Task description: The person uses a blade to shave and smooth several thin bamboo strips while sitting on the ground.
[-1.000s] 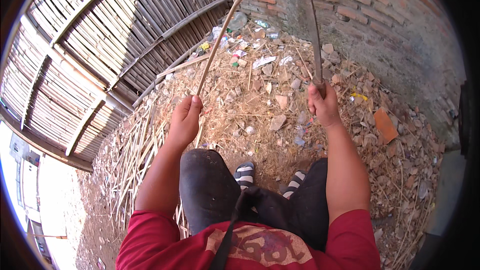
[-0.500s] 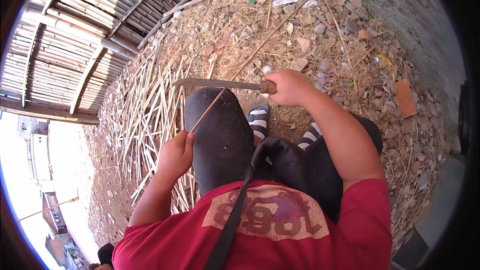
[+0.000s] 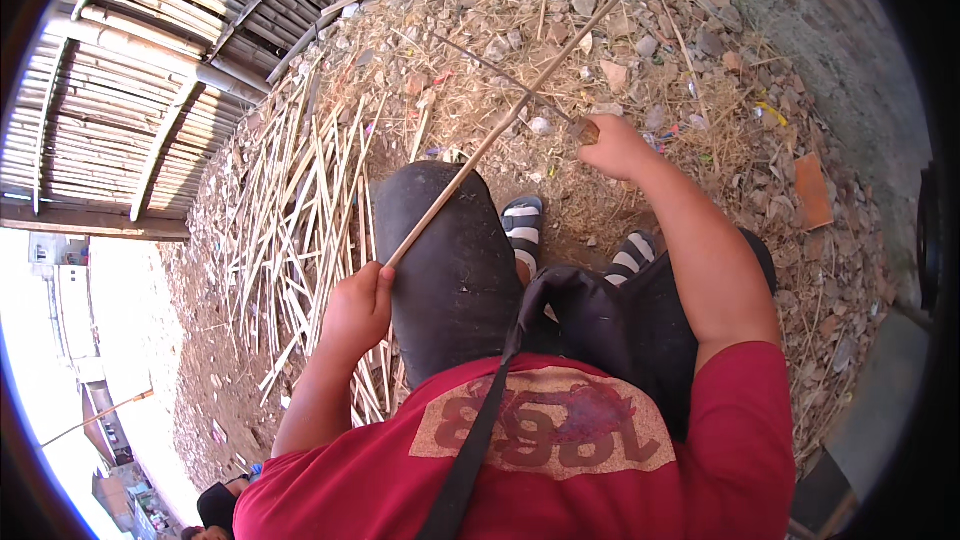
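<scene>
- The left hand [image 3: 357, 308] is clenched around the near end of a long thin pale bamboo strip [image 3: 490, 145], which slants up and away over the black-trousered left knee [image 3: 445, 240].
- The right hand [image 3: 612, 147] grips the wooden handle of a slim dark-bladed knife [image 3: 510, 78]; the blade crosses the strip.
- A heap of split pale bamboo slivers [image 3: 300, 210] lies on the rubble-strewn ground [image 3: 700, 50] to the left, beside a slatted bamboo fence [image 3: 120, 70].
</scene>
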`<control>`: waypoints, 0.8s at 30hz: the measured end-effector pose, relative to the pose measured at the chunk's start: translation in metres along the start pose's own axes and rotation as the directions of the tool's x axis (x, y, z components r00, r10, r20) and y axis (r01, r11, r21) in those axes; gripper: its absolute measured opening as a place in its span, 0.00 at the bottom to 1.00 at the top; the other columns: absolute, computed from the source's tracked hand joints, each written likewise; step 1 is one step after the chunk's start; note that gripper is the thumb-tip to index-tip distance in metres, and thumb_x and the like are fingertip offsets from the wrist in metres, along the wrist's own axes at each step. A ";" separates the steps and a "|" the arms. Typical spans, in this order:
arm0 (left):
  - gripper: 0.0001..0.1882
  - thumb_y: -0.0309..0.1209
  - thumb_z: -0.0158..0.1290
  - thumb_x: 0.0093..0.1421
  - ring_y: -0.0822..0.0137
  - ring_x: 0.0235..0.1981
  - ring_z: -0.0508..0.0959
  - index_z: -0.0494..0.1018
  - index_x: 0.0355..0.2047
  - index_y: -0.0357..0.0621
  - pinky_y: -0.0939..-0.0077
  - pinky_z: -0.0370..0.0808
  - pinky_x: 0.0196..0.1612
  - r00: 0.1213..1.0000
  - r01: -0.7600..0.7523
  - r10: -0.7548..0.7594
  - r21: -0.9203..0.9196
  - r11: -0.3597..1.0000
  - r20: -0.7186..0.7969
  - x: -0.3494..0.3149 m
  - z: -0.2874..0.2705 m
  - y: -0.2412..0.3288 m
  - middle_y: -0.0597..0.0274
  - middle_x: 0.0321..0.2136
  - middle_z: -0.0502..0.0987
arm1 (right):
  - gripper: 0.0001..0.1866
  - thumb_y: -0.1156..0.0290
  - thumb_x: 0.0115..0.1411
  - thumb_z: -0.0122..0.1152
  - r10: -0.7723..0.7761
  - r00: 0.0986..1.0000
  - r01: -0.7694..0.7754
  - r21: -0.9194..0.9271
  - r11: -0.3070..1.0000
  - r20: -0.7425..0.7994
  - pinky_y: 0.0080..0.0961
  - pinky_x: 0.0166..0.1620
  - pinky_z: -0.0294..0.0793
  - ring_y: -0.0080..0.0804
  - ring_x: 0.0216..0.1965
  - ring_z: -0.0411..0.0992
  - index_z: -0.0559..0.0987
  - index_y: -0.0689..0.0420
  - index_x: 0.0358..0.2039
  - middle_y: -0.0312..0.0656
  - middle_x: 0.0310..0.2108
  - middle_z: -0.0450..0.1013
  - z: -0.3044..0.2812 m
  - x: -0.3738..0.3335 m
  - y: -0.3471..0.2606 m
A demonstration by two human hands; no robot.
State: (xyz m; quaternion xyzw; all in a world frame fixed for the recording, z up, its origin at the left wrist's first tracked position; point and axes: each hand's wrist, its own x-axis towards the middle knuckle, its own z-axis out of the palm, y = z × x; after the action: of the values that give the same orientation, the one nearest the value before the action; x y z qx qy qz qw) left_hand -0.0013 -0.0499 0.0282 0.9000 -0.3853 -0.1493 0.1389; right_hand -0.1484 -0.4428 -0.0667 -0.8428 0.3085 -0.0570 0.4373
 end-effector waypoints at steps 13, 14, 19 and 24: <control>0.19 0.39 0.44 0.72 0.35 0.26 0.75 0.68 0.28 0.37 0.46 0.69 0.29 0.997 -0.032 0.028 0.062 0.998 0.071 0.006 -0.007 -0.004 0.39 0.21 0.74 | 0.15 0.66 0.47 0.62 -0.045 0.994 0.057 -0.119 0.991 0.101 0.41 0.36 0.73 0.50 0.32 0.77 0.80 0.60 0.34 0.52 0.29 0.78 -0.005 -0.001 -0.007; 0.19 0.39 0.44 0.72 0.35 0.26 0.75 0.68 0.28 0.37 0.47 0.69 0.29 0.995 -0.037 0.031 0.062 0.997 0.091 0.006 -0.007 -0.005 0.39 0.21 0.74 | 0.15 0.66 0.47 0.63 -0.094 0.989 0.110 -0.145 0.983 0.118 0.41 0.36 0.73 0.48 0.33 0.77 0.79 0.61 0.34 0.52 0.29 0.78 -0.004 -0.007 -0.020; 0.18 0.38 0.45 0.71 0.35 0.25 0.74 0.67 0.27 0.37 0.47 0.69 0.28 0.996 -0.066 0.063 0.048 0.997 0.062 0.004 0.002 -0.021 0.39 0.21 0.74 | 0.16 0.65 0.47 0.65 -0.025 0.971 0.065 -0.164 0.984 0.236 0.41 0.36 0.73 0.48 0.32 0.76 0.79 0.61 0.34 0.50 0.27 0.77 -0.028 0.000 -0.002; 0.17 0.37 0.45 0.71 0.34 0.25 0.73 0.67 0.28 0.38 0.47 0.68 0.28 0.996 -0.070 0.068 0.033 0.997 0.060 0.000 -0.007 -0.018 0.38 0.21 0.73 | 0.14 0.66 0.47 0.63 -0.077 0.996 0.082 -0.137 0.987 0.037 0.42 0.36 0.74 0.49 0.30 0.76 0.79 0.59 0.33 0.49 0.25 0.76 -0.026 -0.003 0.000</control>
State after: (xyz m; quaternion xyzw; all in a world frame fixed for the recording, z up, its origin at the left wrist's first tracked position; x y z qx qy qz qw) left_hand 0.0128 -0.0374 0.0280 0.8836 -0.4228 -0.1638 0.1166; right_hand -0.1609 -0.4594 -0.0502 -0.8836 0.2709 -0.0397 0.3799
